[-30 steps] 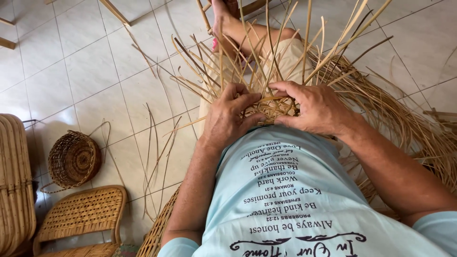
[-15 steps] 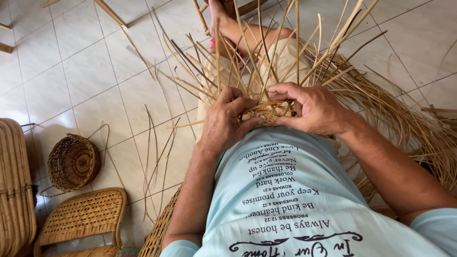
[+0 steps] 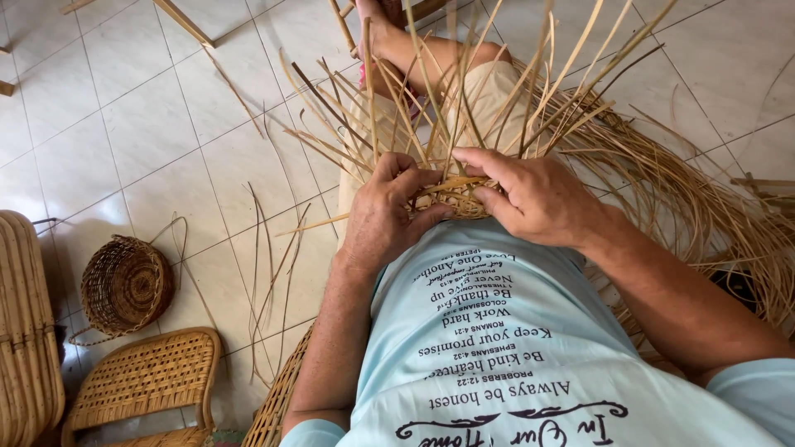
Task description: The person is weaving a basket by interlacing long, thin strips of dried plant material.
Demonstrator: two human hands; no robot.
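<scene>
A small woven rattan base (image 3: 457,199) rests against my belly, with many long loose strips (image 3: 464,91) fanning up and outward from it. My left hand (image 3: 387,217) grips its left side, fingers curled over the weave. On the right side my right hand (image 3: 530,197) clasps it too, with the fingers pressed onto the top edge. Both hands touch the piece. My legs stretch out under the strips toward the top of the view.
A heap of rattan strips (image 3: 704,207) lies on the tiled floor at right. A finished small round basket (image 3: 124,285) sits at left. Below it stands a woven chair seat (image 3: 145,381), with a rattan furniture piece (image 3: 25,331) at the far left. Loose strips (image 3: 269,273) lie between.
The upright strips have shifted slightly and my fingers have worked along the weave. Both hands stay on the woven base.
</scene>
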